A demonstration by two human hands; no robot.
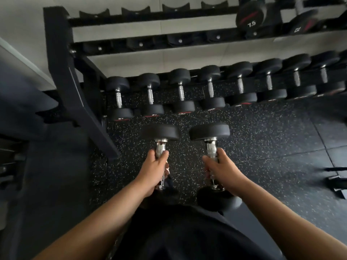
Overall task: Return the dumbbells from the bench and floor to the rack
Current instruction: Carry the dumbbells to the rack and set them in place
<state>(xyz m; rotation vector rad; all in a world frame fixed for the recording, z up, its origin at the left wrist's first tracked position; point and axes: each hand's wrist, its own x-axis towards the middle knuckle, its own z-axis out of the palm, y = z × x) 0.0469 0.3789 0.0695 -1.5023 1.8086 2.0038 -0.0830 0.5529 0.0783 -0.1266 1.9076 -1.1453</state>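
Note:
I hold two black dumbbells with chrome handles, one in each hand, above the speckled floor in front of the rack (pixel 62 72). My left hand (pixel 153 168) grips the handle of the left dumbbell (pixel 160 132), whose far head points at the rack. My right hand (pixel 220 168) grips the right dumbbell (pixel 209 131); its near head sits low by my body. The rack's lower tier carries a row of several black dumbbells (pixel 181 91). On the upper tier the left saddles (pixel 135 11) stand bare, and two dumbbells (pixel 249 15) rest at the right.
The rack's slanted black side frame (pixel 90 117) juts out at my left, close to the left dumbbell. A dark bench or machine part (pixel 20 102) sits at the far left. Some black equipment (pixel 336 182) lies on the floor at the right edge.

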